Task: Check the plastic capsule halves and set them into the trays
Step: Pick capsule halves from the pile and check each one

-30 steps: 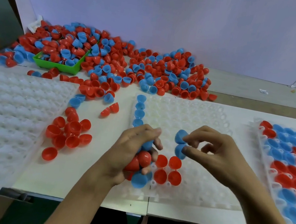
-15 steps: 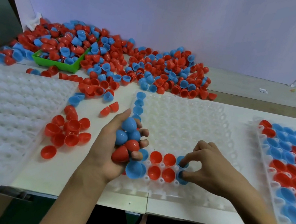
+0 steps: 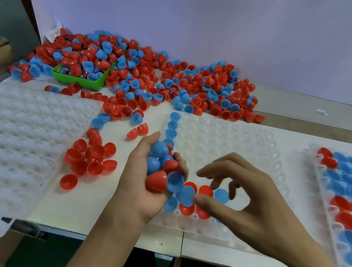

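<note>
My left hand (image 3: pixel 139 186) grips a handful of red and blue capsule halves (image 3: pixel 159 167) over the front left corner of the middle white tray (image 3: pixel 225 144). My right hand (image 3: pixel 242 200) hovers just right of it with fingers spread and curved, holding nothing; its thumb tip lies beside a blue half (image 3: pixel 185 196) at the edge of the handful. Below the hands, the tray's front rows hold red halves (image 3: pixel 205 191) and a blue half (image 3: pixel 221 195). A column of blue halves (image 3: pixel 172 126) fills the tray's left edge.
An unfilled white tray (image 3: pixel 13 134) lies at the left, and a tray packed with red and blue halves (image 3: pixel 346 189) at the right. A big pile of halves (image 3: pixel 155 79) and a green bin (image 3: pixel 77 80) sit at the back. Loose red halves (image 3: pixel 91 158) lie between the trays.
My right hand carried two blue halves down to the tray's front rows, let them go, then rose toward my left hand. My left hand turned its handful slightly.
</note>
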